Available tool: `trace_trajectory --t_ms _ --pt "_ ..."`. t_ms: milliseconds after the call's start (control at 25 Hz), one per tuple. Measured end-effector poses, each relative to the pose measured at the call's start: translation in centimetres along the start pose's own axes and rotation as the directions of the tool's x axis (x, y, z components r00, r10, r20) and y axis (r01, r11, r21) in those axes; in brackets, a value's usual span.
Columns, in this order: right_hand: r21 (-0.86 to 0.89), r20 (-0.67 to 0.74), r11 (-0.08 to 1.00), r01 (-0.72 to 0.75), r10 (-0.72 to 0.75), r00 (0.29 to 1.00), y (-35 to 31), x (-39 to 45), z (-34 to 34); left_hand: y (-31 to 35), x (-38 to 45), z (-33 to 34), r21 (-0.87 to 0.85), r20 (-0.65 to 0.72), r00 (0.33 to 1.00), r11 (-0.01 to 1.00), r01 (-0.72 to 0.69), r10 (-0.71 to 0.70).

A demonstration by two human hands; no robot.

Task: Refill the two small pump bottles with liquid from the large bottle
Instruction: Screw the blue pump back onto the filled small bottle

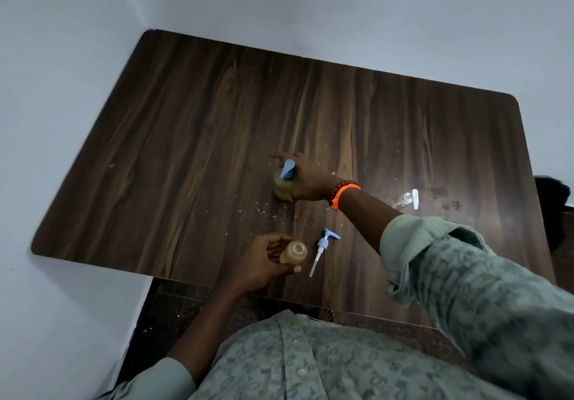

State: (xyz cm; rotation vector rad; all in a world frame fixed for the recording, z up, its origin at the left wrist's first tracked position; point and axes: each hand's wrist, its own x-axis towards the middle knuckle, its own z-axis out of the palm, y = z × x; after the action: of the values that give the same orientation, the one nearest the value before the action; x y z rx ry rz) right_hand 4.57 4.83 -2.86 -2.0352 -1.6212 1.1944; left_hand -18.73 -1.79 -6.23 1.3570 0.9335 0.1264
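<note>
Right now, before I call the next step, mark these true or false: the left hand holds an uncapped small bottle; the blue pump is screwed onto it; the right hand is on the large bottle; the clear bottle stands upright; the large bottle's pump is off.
1. The left hand holds an uncapped small bottle. True.
2. The blue pump is screwed onto it. False: it lies loose on the table, beside the bottle.
3. The right hand is on the large bottle. True.
4. The clear bottle stands upright. False: it lies on its side.
5. The large bottle's pump is off. False: its blue pump head is on.
</note>
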Motion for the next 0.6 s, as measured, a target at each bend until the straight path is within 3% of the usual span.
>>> trace_trajectory --t_ms 80,200,280,400,600 --pt "-0.070 0.034 0.988 -0.135 0.137 0.990 0.4 -1.5 -0.7 -0.2 0.1 0.2 0.001 -0.002 1.000 1.000 -0.005 0.005" --pt "-0.172 -0.128 0.908 -0.382 0.364 0.923 3.4 -5.1 0.3 0.3 0.3 0.5 0.015 0.001 1.000 0.999 -0.031 0.031" --pt "-0.070 -0.186 0.864 -0.499 0.480 0.857 5.5 -7.9 2.6 0.7 0.3 0.6 0.019 0.003 0.999 0.998 -0.054 0.054" --pt "0.074 -0.241 0.822 -0.565 0.564 0.790 7.5 -10.0 6.2 1.0 0.4 0.8 0.018 -0.012 0.998 0.997 -0.069 0.069" --pt "0.085 -0.236 0.818 -0.569 0.571 0.786 8.1 -10.2 8.5 0.5 0.2 1.6 0.031 -0.053 0.996 0.997 -0.068 0.070"
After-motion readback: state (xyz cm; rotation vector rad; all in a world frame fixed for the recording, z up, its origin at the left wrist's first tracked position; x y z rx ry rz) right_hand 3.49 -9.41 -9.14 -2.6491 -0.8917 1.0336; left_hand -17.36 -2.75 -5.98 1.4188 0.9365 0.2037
